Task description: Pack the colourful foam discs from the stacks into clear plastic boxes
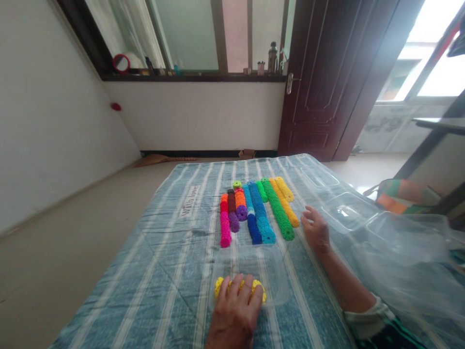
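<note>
My left hand [238, 303] lies over a stack of yellow plastic discs [262, 291], fingers curled down around it. The stack rests at the near side of a clear plastic container [278, 271]. To the right of the rows, my right hand [315, 230] hovers with fingers loosely bent and apart, nothing visible in it. Closest to it are an orange-yellow disc stack [288, 213] and a green disc stack [279, 213]. Further left lie a blue stack [262, 215], a purple-ended orange stack [240, 206] and a pink stack [225, 228], side by side.
Striped blue cloth [163, 252] covers the table. Along its right side stand a clear container [348, 213], a larger clear box [407, 232] and a flat clear lid [319, 175]. Beyond the table are a wall, a windowsill [203, 77] with small items, and a dark red door [327, 82].
</note>
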Motion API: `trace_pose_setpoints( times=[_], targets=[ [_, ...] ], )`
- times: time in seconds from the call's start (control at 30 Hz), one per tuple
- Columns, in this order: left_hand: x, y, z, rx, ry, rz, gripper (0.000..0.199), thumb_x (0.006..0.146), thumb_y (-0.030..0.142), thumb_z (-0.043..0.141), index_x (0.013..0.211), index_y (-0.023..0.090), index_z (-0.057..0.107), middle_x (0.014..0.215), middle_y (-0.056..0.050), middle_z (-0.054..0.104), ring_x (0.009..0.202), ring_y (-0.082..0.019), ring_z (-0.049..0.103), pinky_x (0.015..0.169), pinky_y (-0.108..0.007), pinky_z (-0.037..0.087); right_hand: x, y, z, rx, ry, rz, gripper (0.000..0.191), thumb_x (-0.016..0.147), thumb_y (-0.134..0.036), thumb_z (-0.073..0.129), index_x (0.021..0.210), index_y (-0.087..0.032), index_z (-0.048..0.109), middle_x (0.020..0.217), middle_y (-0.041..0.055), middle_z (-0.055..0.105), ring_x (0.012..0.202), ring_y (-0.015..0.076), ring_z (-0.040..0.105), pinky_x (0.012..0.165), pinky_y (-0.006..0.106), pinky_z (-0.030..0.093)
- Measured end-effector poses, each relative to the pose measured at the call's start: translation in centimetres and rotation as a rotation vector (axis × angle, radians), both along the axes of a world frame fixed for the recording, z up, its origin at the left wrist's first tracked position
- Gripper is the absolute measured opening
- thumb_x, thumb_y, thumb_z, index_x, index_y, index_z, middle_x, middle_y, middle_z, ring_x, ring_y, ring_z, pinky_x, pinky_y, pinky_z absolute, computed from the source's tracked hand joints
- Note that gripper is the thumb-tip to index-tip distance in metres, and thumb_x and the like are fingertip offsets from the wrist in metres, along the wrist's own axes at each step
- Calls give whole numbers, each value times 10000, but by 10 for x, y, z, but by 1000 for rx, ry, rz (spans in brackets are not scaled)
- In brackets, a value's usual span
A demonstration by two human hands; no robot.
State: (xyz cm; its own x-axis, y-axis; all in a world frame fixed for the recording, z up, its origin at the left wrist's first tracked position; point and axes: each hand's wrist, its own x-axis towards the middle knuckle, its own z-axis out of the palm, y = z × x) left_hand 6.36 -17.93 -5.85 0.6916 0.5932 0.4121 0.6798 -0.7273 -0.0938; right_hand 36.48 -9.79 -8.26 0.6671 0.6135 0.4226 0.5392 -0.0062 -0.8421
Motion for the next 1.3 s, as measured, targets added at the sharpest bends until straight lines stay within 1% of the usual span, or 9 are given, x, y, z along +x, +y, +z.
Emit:
trace_pose_setpoints(
  times=[0.1,0.33,0.43,0.63,0.8,0.97,1.13,1.3],
  targets=[
    [-1,0,0,12,7,-4,344,850,78,505,1129,244,618,1183,-50,671,1106,-268,572,982,-477,415,0,1,-3,-22,8,11,527,755,-437,500,1149,-111,625,974,155,701,836,243,671,713,388,567],
    [-2,2,-1,29,-5,-21,334,858,112,499,1139,248,618,1171,-54,674,1082,-252,582,976,-449,427,2,1,-5,-53,12,17,509,750,-428,504,1149,-137,624,967,125,710,827,235,682,732,391,568],
    [-3,3,-1,33,-11,-23,351,858,98,486,1145,253,614,1174,-44,676,1092,-255,580,970,-451,427,2,1,-6,-67,20,23,504,754,-428,502,1151,-142,625,966,122,713,817,232,685,740,394,567],
    [-2,2,-2,29,2,-21,330,871,114,474,1141,244,612,1181,-51,672,1104,-270,572,971,-474,417,2,1,-7,-76,57,45,526,739,-429,513,1151,-124,629,998,145,711,841,249,685,762,416,560],
    [-2,2,-3,15,-4,-22,315,874,132,484,1137,250,611,1187,-45,670,1105,-268,568,974,-469,411,1,0,-4,-109,57,62,546,734,-438,500,1151,-110,629,1030,159,704,842,248,683,786,422,552],
    [-3,3,-5,30,5,-22,316,879,116,478,1135,245,610,1189,-45,669,1105,-267,565,973,-466,399,0,-1,-3,-104,30,58,527,736,-430,491,1132,-113,633,998,152,710,837,244,683,800,413,545],
    [-2,3,-5,24,-33,-23,290,886,151,495,1132,249,614,1176,-31,675,1093,-257,572,970,-455,396,0,0,-5,-114,13,51,554,725,-442,485,1132,-98,637,981,160,713,823,252,686,806,422,539],
    [-2,3,-4,25,-45,-20,267,898,182,502,1126,254,620,1161,-26,681,1078,-250,578,970,-452,398,1,0,-7,-95,17,47,512,730,-427,503,1125,-133,642,965,133,719,797,243,685,771,405,544]
  ],
)
